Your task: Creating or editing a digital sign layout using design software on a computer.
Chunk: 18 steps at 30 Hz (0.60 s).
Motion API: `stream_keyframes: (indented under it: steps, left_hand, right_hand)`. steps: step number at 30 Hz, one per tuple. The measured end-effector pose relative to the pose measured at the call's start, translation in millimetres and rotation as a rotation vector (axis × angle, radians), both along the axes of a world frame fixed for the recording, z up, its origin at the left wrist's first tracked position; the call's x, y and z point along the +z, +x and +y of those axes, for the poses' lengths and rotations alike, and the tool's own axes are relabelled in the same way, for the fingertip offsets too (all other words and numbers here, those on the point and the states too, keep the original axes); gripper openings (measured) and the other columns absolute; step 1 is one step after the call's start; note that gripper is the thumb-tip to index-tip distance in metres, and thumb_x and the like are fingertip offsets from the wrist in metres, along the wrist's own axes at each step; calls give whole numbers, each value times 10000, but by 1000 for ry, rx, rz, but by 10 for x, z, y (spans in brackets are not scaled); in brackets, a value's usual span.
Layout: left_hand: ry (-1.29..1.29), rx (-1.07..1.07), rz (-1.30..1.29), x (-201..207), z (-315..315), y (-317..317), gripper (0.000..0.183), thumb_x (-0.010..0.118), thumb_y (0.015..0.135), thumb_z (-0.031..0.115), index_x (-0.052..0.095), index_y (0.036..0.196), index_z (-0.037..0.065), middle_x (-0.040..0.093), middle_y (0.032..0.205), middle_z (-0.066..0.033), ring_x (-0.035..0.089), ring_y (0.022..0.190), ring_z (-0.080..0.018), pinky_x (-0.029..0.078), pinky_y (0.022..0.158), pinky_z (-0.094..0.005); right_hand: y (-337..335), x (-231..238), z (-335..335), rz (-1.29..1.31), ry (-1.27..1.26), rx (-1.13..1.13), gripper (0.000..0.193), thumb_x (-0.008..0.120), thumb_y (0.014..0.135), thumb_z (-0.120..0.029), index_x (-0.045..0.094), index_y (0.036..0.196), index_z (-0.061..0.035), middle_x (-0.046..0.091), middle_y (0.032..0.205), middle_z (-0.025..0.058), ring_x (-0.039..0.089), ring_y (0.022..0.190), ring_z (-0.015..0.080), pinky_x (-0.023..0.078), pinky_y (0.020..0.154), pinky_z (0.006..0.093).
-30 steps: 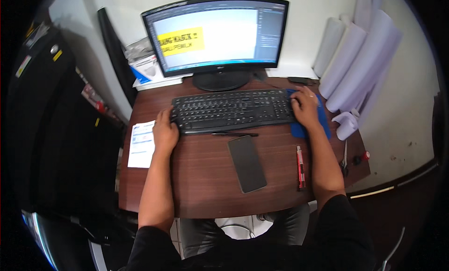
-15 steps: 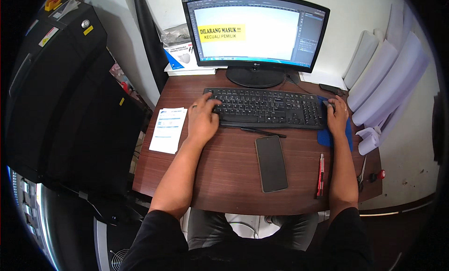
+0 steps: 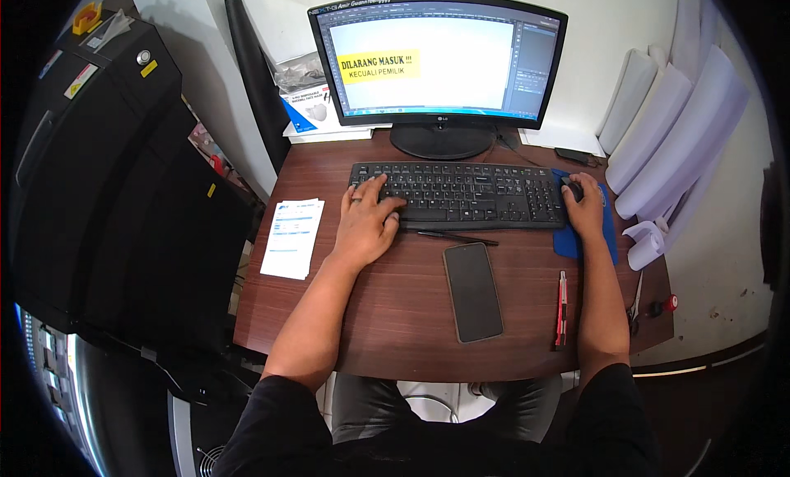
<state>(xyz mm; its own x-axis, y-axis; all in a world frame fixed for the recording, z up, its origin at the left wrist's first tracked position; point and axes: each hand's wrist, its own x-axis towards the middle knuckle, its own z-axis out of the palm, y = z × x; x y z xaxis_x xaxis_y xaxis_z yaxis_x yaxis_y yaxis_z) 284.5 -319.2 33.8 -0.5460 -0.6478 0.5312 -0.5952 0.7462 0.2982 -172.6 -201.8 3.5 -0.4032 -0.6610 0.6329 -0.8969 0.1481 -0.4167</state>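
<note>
- Resting over the left end of a black full-size keyboard [image 3: 461,197], the person's left hand [image 3: 368,226] is keeping its fingers spread; whether each fingertip is pressing a key cannot be told.
- The right hand [image 3: 585,207] is cupping a black computer mouse [image 3: 574,190] just beyond the keyboard's right end, its fingers and thumb curling around it and hiding most of it.
- The computer mouse is sitting on a blue mouse pad [image 3: 566,242].
- The keyboard is lying across a brown wood-grain desk [image 3: 395,329], before a widescreen monitor [image 3: 461,74] that is showing a yellow rectangle with black lettering on a white canvas.
- A black pen [image 3: 457,239] is lying along the keyboard's near edge, just beyond a dark-screened smartphone [image 3: 473,293].
- A red utility knife [image 3: 561,310] is lying between the smartphone and the right forearm [image 3: 603,296].
- Printed sheets [image 3: 291,238] are lying left of the left hand.
</note>
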Motion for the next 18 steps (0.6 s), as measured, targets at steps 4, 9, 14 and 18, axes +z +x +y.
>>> stream_keyframes:
  steps: [4,9,14,18]
  left_hand:
    - [-76,86,-112,-81,-13,17,309,608,952,264,681,1240,181,466,1505,-178,422,1392,-374,268,1156,-556]
    - [-69,313,50,-21,-95,68,419,579,972,290,594,1341,93,528,1446,-178,483,1343,-386,341,1116,-509]
    - [112,471,31,-50,-186,195,494,544,956,290,507,1408,95,579,1371,-189,577,1226,-375,425,1019,-525]
    - [250,475,9,-116,-242,262,495,521,924,219,502,1405,102,641,1287,-187,615,1165,-389,445,991,-540]
  right_hand:
    - [34,12,7,-72,-5,58,277,733,848,-146,684,1099,-40,643,1222,180,614,1158,369,480,1003,416]
    - [-3,-8,23,-83,-41,116,274,734,843,-117,684,1099,-32,651,1190,173,622,1138,365,484,998,403]
    - [-17,-39,0,-40,-21,53,266,735,847,-117,686,1094,-30,645,1190,178,622,1133,362,483,999,401]
    - [29,-49,-13,-32,-46,34,269,735,845,-117,678,1094,-32,642,1188,172,621,1130,360,484,993,411]
